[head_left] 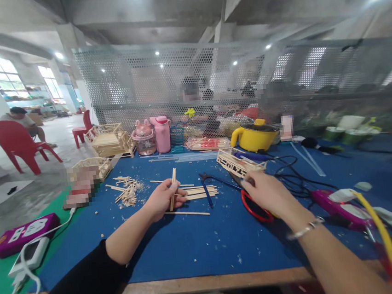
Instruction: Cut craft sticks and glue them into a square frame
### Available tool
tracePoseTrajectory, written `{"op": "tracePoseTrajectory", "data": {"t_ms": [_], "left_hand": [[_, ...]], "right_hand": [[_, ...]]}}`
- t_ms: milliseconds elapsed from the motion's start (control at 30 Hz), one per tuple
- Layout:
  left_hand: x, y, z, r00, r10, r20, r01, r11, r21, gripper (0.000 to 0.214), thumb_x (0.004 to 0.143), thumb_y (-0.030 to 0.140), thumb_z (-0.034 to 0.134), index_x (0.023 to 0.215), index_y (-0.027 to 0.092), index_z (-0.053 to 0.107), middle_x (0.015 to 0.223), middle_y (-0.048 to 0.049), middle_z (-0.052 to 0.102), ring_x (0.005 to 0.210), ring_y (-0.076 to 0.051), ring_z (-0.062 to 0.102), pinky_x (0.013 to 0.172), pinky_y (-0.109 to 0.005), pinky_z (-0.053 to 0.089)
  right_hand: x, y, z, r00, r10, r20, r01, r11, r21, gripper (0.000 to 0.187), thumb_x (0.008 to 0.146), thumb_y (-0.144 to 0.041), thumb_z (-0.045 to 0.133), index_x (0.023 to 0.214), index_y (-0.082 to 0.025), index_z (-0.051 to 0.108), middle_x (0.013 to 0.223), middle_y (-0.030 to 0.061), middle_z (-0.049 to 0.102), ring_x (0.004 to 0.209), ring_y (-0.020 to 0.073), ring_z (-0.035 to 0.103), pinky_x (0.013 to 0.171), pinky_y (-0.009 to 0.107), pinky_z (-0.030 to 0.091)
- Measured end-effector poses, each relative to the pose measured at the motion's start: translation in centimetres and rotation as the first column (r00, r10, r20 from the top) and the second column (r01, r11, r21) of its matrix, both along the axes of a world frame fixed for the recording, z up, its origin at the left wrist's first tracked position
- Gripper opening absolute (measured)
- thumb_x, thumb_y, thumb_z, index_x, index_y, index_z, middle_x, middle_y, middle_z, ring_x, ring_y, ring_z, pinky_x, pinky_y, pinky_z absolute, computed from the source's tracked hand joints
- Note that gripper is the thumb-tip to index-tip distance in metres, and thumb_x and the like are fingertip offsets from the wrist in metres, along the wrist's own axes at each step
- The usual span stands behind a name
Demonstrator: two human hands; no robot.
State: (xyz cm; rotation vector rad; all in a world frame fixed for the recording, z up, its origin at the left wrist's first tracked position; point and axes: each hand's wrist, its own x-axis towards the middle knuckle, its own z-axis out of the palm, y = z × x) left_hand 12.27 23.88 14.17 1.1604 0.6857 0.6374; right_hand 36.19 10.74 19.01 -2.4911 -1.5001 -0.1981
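Observation:
My left hand point(165, 198) is closed around a few thin wooden sticks point(173, 190), which stand nearly upright between thumb and fingers. More sticks point(202, 192) lie flat just to its right, and a single stick point(191, 213) lies below it. My right hand point(262, 191) is closed over a pair of red-handled scissors point(254, 209); a dark blade partly shows beyond the fingers, and the palm hides the rest. Between my hands lie blue-handled pliers point(207, 190) with their handles spread. A small slatted wooden frame point(232, 164) sits just beyond my right hand.
A pile of short stick pieces point(127, 190) lies left on the blue tabletop point(192, 253). Wooden frames point(108, 141), a pink flask point(162, 135) and a yellow pot point(255, 136) line the back. Black cables point(291, 179) and a purple device point(340, 207) lie right.

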Motion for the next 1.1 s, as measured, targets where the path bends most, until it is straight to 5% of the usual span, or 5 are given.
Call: {"op": "tracePoseTrajectory", "data": {"t_ms": [200, 300, 433, 900, 1100], "left_hand": [[-0.1, -0.3, -0.2, 0.994, 0.061, -0.094, -0.022, 0.929, 0.37, 0.024, 0.086, 0.043, 0.042, 0.086, 0.019, 0.045, 0.067, 0.002, 0.057, 0.047, -0.007, 0.047, 0.049, -0.019, 0.037], [-1.4, -1.0, 1.1, 0.94, 0.135, -0.312, 0.167, 0.615, 0.77, 0.027, 0.088, 0.043, 0.038, 0.08, 0.02, 0.051, 0.063, 0.0016, 0.055, 0.058, -0.011, 0.05, 0.055, -0.022, 0.035], [-2.8, -1.2, 2.0, 0.706, 0.214, -0.675, 0.604, 0.315, 0.732, 0.019, 0.076, 0.04, 0.055, 0.078, 0.02, 0.057, 0.073, -0.0041, 0.064, 0.068, -0.02, 0.058, 0.056, -0.025, 0.034], [-2.2, -0.2, 1.7, 0.647, 0.288, -0.706, 0.623, 0.334, 0.707, 0.032, 0.074, 0.052, 0.055, 0.084, 0.022, 0.06, 0.081, -0.007, 0.066, 0.077, -0.025, 0.062, 0.06, -0.026, 0.037], [-1.3, -0.6, 1.1, 0.599, 0.393, -0.698, 0.586, 0.379, 0.716, 0.02, 0.08, 0.038, 0.048, 0.085, 0.022, 0.061, 0.085, -0.0088, 0.068, 0.08, -0.025, 0.062, 0.062, -0.028, 0.039]], "right_hand": [[2.5, -3.8, -2.6, 0.997, 0.064, -0.03, -0.069, 0.975, -0.209, 0.03, 0.08, -0.034, 0.048, 0.102, -0.015, 0.056, 0.099, 0.0127, 0.061, 0.091, 0.0244, 0.058, 0.074, 0.03, 0.04], [2.5, -3.6, -2.9, 0.995, 0.083, -0.047, -0.09, 0.982, -0.168, 0.03, 0.079, -0.03, 0.049, 0.105, -0.016, 0.055, 0.103, 0.0112, 0.062, 0.094, 0.0231, 0.058, 0.075, 0.028, 0.039], [2.0, -3.2, -2.0, 0.996, 0.071, -0.049, -0.079, 0.977, -0.198, 0.035, 0.077, -0.025, 0.05, 0.111, -0.019, 0.053, 0.098, 0.0092, 0.065, 0.087, 0.0228, 0.06, 0.066, 0.027, 0.037], [0.6, -10.0, -1.9, 0.964, -0.16, -0.214, 0.146, 0.986, -0.08, 0.052, 0.067, -0.039, 0.06, 0.116, -0.028, 0.047, 0.083, 0.0057, 0.069, 0.073, 0.0274, 0.065, 0.057, 0.031, 0.043], [-3.3, -3.0, -1.5, 0.894, 0.137, -0.427, -0.095, 0.988, 0.119, 0.045, 0.068, -0.037, 0.063, 0.109, -0.022, 0.052, 0.078, 0.0034, 0.068, 0.064, 0.019, 0.062, 0.058, 0.027, 0.045]]}}
